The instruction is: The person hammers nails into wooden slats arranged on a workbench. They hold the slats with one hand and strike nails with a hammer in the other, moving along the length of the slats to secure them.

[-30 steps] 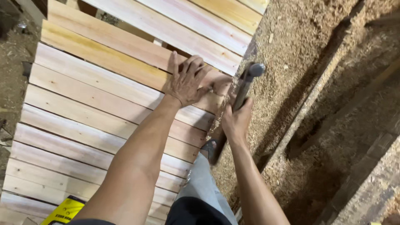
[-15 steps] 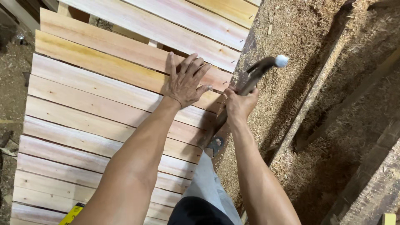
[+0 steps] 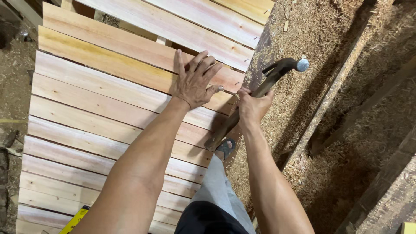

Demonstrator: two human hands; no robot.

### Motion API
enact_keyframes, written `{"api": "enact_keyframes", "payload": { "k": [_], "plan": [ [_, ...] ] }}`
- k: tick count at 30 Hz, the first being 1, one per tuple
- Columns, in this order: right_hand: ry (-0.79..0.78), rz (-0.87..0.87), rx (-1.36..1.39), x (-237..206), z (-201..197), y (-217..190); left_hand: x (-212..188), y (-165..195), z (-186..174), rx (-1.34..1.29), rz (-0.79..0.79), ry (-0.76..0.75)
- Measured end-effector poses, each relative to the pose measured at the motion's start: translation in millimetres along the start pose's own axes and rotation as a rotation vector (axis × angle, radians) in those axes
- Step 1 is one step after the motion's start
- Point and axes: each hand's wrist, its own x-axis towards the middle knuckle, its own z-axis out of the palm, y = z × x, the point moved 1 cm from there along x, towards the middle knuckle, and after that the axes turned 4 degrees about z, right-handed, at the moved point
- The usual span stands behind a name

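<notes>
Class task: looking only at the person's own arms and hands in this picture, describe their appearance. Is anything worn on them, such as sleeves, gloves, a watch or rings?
Both arms are bare as far up as the frame shows, with no sleeves in view. The left hand and right hand wear no gloves. No watch, wristband or bracelet shows on either wrist, and no ring can be made out on the fingers that show. The forearms look lean and muscular.

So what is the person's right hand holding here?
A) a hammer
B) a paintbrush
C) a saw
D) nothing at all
A: the right hand grips the wooden handle of a hammer, its metal head raised over the sawdust, while the left hand lies flat on the wooden slats.
</notes>
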Motion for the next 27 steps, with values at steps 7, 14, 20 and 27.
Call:
{"api": "enact_keyframes", "payload": {
  "k": [7,14,20,27],
  "plan": [
    [-0.017,-0.026,0.041,8.2,-1.3,14.0,-1.9,1.8,0.6,0.038,0.015,-0.026],
    [-0.047,-0.041,0.058,9.5,-3.8,17.4,-3.0,3.1,-0.3,0.028,0.019,0.01],
    [-0.043,-0.038,0.046,7.8,-3.7,14.7,-2.8,5.0,-2.0,0.053,0.021,-0.009],
    [-0.137,-0.016,0.094,-2.9,-29.9,14.6,1.0,5.7,-5.0,0.059,-0.04,-0.148]
  ]
}}
